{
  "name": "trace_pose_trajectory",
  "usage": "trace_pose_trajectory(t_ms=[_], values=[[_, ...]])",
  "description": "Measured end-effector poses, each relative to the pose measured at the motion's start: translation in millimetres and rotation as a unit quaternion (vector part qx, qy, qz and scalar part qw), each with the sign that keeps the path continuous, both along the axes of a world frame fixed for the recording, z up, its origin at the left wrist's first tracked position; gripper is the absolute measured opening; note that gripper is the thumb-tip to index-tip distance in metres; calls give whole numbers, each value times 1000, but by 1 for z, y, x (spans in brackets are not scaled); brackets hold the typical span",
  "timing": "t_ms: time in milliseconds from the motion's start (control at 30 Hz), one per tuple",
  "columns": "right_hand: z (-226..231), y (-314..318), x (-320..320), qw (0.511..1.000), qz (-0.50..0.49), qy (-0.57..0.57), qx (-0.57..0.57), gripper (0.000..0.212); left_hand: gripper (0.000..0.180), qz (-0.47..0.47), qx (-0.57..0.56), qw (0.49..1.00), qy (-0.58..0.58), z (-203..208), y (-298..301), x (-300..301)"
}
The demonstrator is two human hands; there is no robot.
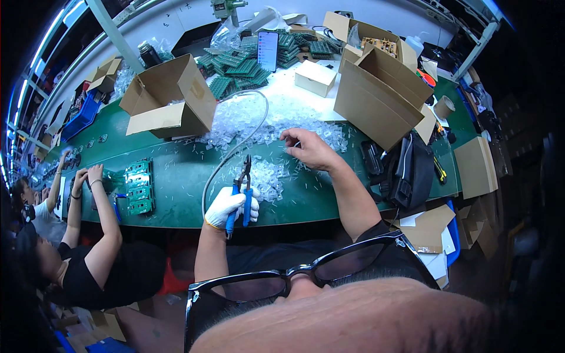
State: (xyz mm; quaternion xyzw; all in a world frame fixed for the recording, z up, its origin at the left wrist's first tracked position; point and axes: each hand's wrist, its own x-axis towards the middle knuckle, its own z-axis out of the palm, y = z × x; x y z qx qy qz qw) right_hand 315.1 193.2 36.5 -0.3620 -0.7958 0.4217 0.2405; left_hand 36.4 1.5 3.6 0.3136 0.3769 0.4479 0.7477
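My left hand (pixel 226 207), in a white glove, is closed around blue-handled cutting pliers (pixel 247 206), with their dark jaws pointing up and away from me. Bare, my right hand (pixel 312 150) hovers at the near edge of a wide heap of small clear plastic pieces (pixel 235 120). Its fingers are curled toward the thumb, and whatever lies between them is too small to make out. A smaller pile of clear plastic pieces (pixel 268 179) lies between my hands, just right of the plier jaws. Thin clear slivers are scattered around it on the green table (pixel 182 203).
Open cardboard boxes stand at the left (pixel 170 120) and right (pixel 376 100) of the heap. Behind are stacked green circuit boards (pixel 235 65), a phone (pixel 268 52) and a white box (pixel 315 78). A grey cable (pixel 220 162) arcs across. A black bag (pixel 409 176) lies right; a co-worker (pixel 97 253) works left.
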Motion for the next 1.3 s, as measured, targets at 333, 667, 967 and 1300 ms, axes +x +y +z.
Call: trace_pose_trajectory(t_ms=[333, 667, 967, 1300], values=[[-26, 3, -18, 982, -15, 147, -115, 24, 70, 8, -5, 1000, 5, 0, -1, -1], [-35, -16, -34, 828, 22, 351, -437, 26, 64, -4, -1, 1000, 11, 5, -2, 2], [-31, -42, -47, 811, 28, 359, -461, 24, 55, -1, -29, 999, 36, 15, -1, 10], [-21, -53, -50, 901, 1, 298, -314, 18, 56, -6, -34, 997, 68, 15, 1, 9]])
